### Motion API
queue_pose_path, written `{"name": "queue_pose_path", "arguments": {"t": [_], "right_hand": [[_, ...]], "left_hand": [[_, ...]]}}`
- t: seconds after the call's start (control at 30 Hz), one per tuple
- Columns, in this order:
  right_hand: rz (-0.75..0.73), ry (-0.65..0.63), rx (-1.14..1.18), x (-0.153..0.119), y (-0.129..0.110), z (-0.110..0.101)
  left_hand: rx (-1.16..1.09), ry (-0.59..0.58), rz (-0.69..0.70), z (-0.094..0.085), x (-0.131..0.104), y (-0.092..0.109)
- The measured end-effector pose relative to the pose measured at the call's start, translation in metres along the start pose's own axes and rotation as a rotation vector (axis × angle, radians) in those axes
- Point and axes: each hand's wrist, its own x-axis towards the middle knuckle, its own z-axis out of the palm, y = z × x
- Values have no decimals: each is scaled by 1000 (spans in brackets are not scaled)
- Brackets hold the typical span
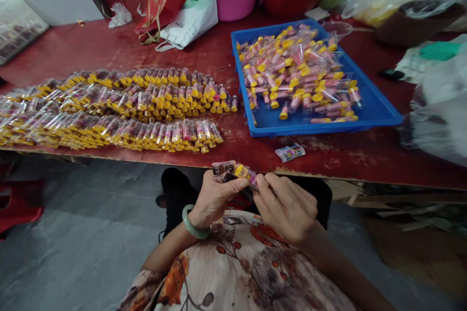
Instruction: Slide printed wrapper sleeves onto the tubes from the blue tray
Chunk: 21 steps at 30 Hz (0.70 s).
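Close to my lap, before the table edge, both hands meet at a small clear tube [248, 176] with a yellow cap and pink print. My left hand [215, 197], a green bangle at its wrist, is closed on a few printed labels [223, 169] and steadies the capped end with its thumb. The fingers of my right hand [286, 204] pinch the other end of the tube. On the table just beyond lies a small bundle of printed labels [290, 152]. A blue tray [321, 129] holds a heap of similar yellow-capped tubes [292, 70].
Long stacked rows of yellow-capped tubes [146, 102] cover the left of the red table [255, 158]. Behind stand a red bag [164, 2], a white bag [193, 19] and a pink basin [237, 2]. Plastic bags [441, 107] crowd the right side. A red stool [22, 204] is at lower left.
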Motion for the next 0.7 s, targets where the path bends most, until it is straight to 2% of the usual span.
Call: {"name": "queue_pose_path", "arguments": {"t": [0.13,0.33,0.47,0.7], "right_hand": [[53,-19,102,2,2,1],[273,-10,354,3,2,2],[286,78,350,-3,-2,5],[326,116,383,-3,-7,10]], "left_hand": [[5,-13,-3,1,0,3],[-53,-38,-7,2,1,4],[-66,-27,-8,1,2,2],[-76,-38,-5,-1,5,0]]}}
